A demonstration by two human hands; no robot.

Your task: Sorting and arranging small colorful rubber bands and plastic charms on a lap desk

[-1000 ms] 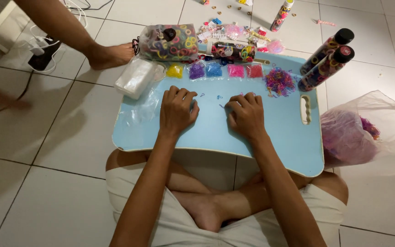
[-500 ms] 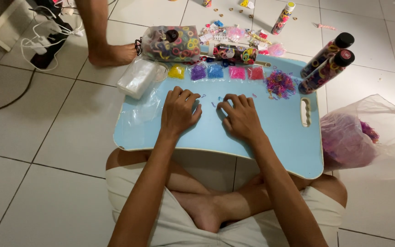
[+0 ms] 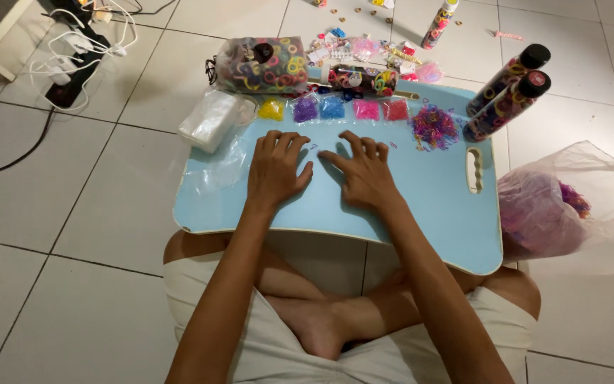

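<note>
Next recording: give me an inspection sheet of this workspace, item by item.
Surface: light blue lap tray with handle slot, over crossed legs, on a tiled floor.
Job's things: small bands sorted in yellow, purple, blue and two pink piles; mixed pile.
Clutter: clear bag of bands, two filled tubes, folded plastic bags, pink sack.
Grips: left hand and right hand flat on tray, holding nothing visible.
Cables: white and black leads top left.
Surroundings: scattered trinkets beyond tray.
</note>
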